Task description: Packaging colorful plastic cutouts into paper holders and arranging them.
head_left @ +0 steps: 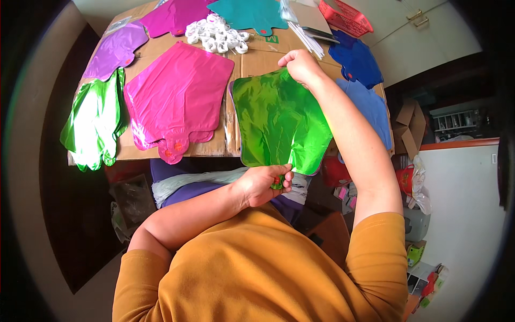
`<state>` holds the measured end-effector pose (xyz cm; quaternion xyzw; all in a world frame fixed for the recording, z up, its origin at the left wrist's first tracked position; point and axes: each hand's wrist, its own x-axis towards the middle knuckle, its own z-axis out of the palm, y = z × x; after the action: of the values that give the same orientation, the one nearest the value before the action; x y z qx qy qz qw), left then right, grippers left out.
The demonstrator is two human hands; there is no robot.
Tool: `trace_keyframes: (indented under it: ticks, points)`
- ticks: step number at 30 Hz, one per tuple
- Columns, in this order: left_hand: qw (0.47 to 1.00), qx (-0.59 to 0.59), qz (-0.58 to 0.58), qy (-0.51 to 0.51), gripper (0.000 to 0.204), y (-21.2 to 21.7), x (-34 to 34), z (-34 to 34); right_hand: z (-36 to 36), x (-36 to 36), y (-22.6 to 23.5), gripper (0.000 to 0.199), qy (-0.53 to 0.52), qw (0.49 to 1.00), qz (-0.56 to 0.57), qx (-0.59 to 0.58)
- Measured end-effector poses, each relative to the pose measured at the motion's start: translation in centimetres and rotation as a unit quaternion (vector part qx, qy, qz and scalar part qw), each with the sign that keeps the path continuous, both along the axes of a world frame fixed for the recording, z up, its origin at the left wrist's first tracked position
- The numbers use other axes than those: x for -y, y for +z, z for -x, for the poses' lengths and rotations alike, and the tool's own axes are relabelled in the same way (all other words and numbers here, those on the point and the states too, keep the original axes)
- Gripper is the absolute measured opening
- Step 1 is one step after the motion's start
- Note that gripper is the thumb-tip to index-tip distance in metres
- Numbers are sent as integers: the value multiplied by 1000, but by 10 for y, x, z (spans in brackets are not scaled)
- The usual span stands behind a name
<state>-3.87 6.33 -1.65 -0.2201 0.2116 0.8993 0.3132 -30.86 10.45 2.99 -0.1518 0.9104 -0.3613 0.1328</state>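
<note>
A flat, uninflated green foil balloon (279, 121) is stretched between my hands at the near edge of the table. My left hand (263, 185) is closed on its near end, by the neck, where a small red spot shows between the fingers. At the far edge my right hand (301, 67) pinches the foil with its fingertips. A purple rim peeks out along the green foil's side. To the left lies a stack of pink foil balloons (179, 99), their tabs with red spots hanging toward me.
Cardboard (153, 61) covers the table. White ribbon rolls (217, 35) are heaped at the back. Around them lie teal (252, 13), lilac (115, 51), shiny green (96, 118), dark blue (357, 59) and light blue (367, 107) foils. A red basket (346, 16) stands far right.
</note>
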Motion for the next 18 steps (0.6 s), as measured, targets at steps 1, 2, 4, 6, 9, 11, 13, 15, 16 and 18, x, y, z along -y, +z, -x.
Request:
trace_keyframes:
  ticks: [1, 2, 4, 6, 9, 11, 13, 15, 16, 18]
  points:
    - [1000, 0, 2, 1, 11, 0, 0, 0, 1, 0, -3, 18, -2, 1000, 9, -5]
    - [1000, 2, 5, -2, 11, -1, 0, -1, 3, 0, -5, 17, -3, 1000, 19, -10]
    - [1000, 5, 11, -10, 12, -2, 0, -1, 15, -1, -6, 15, -2, 1000, -2, 17]
    - [999, -21, 26, -9, 12, -5, -3, -2, 25, 0, -6, 16, -2, 999, -33, 32]
    - [998, -45, 44, 3, 14, -4, -5, -3, 31, 4, -7, 19, 0, 995, -95, 8]
    - [997, -52, 53, 4, 14, -2, -5, -3, 29, 8, -9, 21, 9, 989, -140, -44]
    - [996, -54, 64, -7, 14, -1, -4, -4, 28, 10, -8, 20, 12, 989, -146, -28]
    - [997, -52, 60, -11, 13, -2, -4, -3, 27, 8, -7, 21, 12, 990, -143, -8]
    - [997, -52, 57, -13, 13, -3, -4, -3, 26, 8, -8, 21, 11, 991, -133, -17]
    - [999, -41, 29, 3, 12, -3, -4, -2, 23, 7, -11, 22, 11, 993, -114, -35]
